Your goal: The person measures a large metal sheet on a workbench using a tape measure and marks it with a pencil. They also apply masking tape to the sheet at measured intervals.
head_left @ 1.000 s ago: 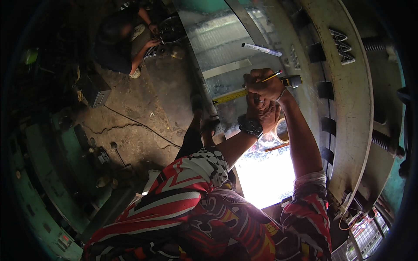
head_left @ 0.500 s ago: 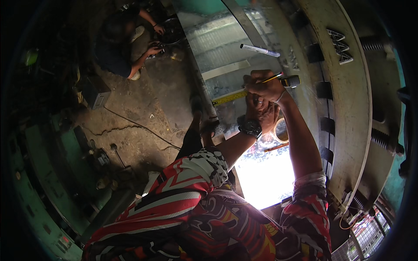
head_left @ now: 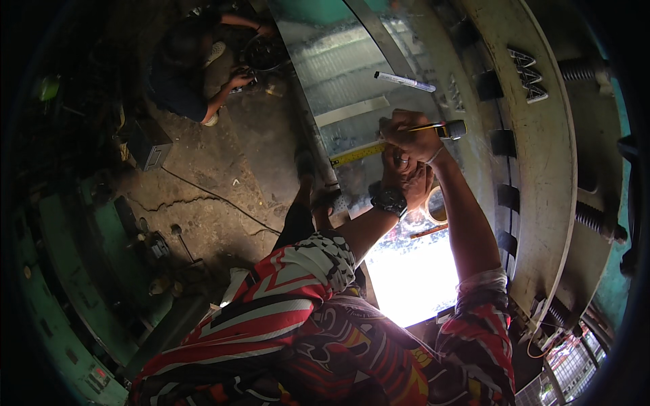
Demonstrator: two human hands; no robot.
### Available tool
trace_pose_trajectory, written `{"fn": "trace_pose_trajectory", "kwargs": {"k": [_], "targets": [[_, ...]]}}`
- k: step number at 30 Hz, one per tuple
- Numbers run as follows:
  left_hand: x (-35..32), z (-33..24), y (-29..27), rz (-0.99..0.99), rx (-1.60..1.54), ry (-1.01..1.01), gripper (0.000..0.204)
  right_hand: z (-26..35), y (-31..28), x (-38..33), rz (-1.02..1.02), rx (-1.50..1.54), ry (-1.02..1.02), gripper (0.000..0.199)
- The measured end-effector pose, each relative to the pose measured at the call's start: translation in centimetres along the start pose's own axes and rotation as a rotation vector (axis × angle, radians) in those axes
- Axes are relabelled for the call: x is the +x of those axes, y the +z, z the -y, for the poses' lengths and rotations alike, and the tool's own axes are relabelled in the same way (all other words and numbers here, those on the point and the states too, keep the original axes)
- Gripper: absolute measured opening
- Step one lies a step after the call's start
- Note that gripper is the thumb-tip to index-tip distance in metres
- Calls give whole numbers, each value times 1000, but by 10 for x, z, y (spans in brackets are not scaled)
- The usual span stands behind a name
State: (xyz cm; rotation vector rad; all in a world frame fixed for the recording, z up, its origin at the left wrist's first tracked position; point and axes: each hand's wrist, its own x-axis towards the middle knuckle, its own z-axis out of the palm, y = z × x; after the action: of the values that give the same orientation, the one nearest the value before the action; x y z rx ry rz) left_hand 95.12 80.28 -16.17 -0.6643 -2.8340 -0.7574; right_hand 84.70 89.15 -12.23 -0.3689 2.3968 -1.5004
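Observation:
A yellow tape measure blade (head_left: 355,155) lies across a shiny metal sheet (head_left: 345,81), and its dark case (head_left: 453,129) sits just right of my hands. My left hand (head_left: 408,177), with a watch at the wrist, is closed at the tape; its fingertips are partly hidden beneath my right hand. Over it, my right hand (head_left: 414,139) grips a pencil (head_left: 428,126), whose rear end slants toward the tape case. The pencil's point is hidden by the fingers. Farther away on the sheet lies a white marker (head_left: 405,82).
A roll of tape (head_left: 437,204) and a reddish-brown strip (head_left: 429,231) lie near my right forearm. Along the right runs a heavy machine beam (head_left: 535,149). On the floor at the left, a co-worker (head_left: 179,74) crouches by a dark basin (head_left: 265,53).
The pencil has tipped lower, its rear end now close to the tape case. My hands have barely shifted. One of the co-worker's hands has moved to the basin's far side.

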Motion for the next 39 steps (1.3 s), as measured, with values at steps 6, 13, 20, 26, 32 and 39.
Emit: {"fn": "trace_pose_trajectory", "kwargs": {"k": [6, 13, 20, 26, 32, 39], "targets": [[1, 5, -13, 97, 11, -50, 83, 72, -6, -22, -492, 117, 155, 23], [-1, 19, -16, 117, -84, 33, 82, 28, -51, -49, -428, -824, -25, 24], [-13, 87, -86, -10, -121, -40, 42, 34, -38, -45, -456, -820, 93, 10], [-31, 144, -104, 139, -161, -65, 39, 14, -37, -43, -432, -830, 98, 7], [-50, 156, -105, 92, -708, -847, 75, 24, -42, -45, -432, -877, 50, 23], [-46, 164, -110, 387, -1239, -1041, 45, 30, -46, -49, -360, -842, 81, 27]]}}
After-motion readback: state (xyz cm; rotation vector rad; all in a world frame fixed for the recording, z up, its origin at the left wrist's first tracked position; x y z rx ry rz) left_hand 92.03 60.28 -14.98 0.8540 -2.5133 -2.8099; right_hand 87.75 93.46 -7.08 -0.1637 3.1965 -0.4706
